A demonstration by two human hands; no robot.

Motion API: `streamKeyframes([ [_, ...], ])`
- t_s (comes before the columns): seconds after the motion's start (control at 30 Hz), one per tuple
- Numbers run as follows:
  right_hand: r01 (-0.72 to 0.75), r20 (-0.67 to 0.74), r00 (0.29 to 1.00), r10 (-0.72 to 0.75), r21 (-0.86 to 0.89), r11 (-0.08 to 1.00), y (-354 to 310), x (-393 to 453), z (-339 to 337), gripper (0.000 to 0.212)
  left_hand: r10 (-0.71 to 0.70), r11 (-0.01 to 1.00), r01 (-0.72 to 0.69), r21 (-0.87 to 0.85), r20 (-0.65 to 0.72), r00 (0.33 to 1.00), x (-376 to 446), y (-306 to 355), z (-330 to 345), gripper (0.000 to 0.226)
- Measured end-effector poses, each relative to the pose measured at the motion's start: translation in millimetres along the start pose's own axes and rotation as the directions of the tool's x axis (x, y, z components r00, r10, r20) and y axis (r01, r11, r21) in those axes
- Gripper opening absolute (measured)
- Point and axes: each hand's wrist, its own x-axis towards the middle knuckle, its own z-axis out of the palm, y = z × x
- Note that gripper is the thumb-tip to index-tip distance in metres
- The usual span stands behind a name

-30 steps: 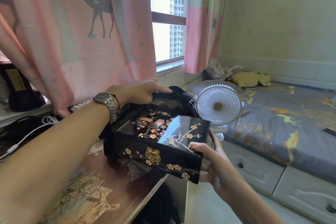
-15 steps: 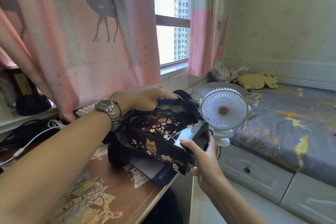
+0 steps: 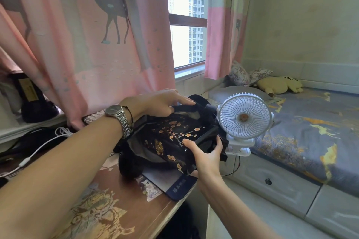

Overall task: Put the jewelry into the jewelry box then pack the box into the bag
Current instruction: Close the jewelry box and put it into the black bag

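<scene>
The black lacquered jewelry box (image 3: pixel 174 137), painted with orange blossoms and fitted with a gold clasp, lies partly inside the open black bag (image 3: pixel 132 163) on the wooden desk. My left hand (image 3: pixel 161 104), with a metal watch on the wrist, grips the bag's upper rim and holds the mouth open. My right hand (image 3: pixel 206 156) holds the near right end of the box, thumb on top. The lid is closed, so no jewelry is visible.
A white clip fan (image 3: pixel 243 117) stands right beside the bag at the desk's corner. A dark blue booklet (image 3: pixel 174 184) lies under the bag. White cable (image 3: pixel 38 147) trails at left. Pink curtain (image 3: pixel 87 44) hangs behind; a bed (image 3: pixel 310 132) is at right.
The box has moved left and deeper into the bag, pushed by my right hand. My left hand has kept its hold on the bag's rim.
</scene>
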Motion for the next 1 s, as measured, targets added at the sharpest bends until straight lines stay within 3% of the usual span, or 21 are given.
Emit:
streamKeyframes([
  [0.2, 0.024, -0.084, 0.996, -0.032, -0.097, 0.995, 5.6, 10.5, 19.8, 0.127, -0.025, 1.0, 0.025, -0.002, 0.01, 1.0, 2.0, 6.6, -0.4, 0.064],
  [0.57, -0.086, -0.244, 0.969, 0.041, -0.176, 0.981, 18.8, 23.2, 65.0, 0.12, -0.051, 0.998, 0.053, -0.043, 0.036, 0.998, 2.8, 9.0, -0.6, 0.067],
  [0.7, -0.098, -0.129, 0.989, 0.072, -0.205, 0.974, 16.1, 31.3, 54.3, 0.125, -0.051, 0.998, 0.053, -0.038, 0.034, 0.998, 4.3, 8.9, 0.6, 0.067],
  [0.83, -0.076, 0.107, 0.988, 0.108, -0.269, 0.96, 6.0, 27.9, 23.4, 0.132, -0.058, 0.997, 0.059, -0.051, 0.026, 0.998, 4.3, 6.8, 4.3, 0.065],
  [0.93, 0.004, 0.226, 0.97, 0.087, -0.376, 0.927, -3.9, 22.4, 2.3, 0.132, -0.062, 0.997, 0.063, -0.053, 0.014, 0.998, 3.2, 5.3, 7.7, 0.063],
  [1.0, 0.122, 0.252, 0.968, -0.002, -0.461, 0.879, -4.6, 18.3, -6.1, 0.128, -0.05, 0.997, 0.05, -0.064, 0.002, 0.999, 2.5, 5.2, 9.3, 0.063],
])
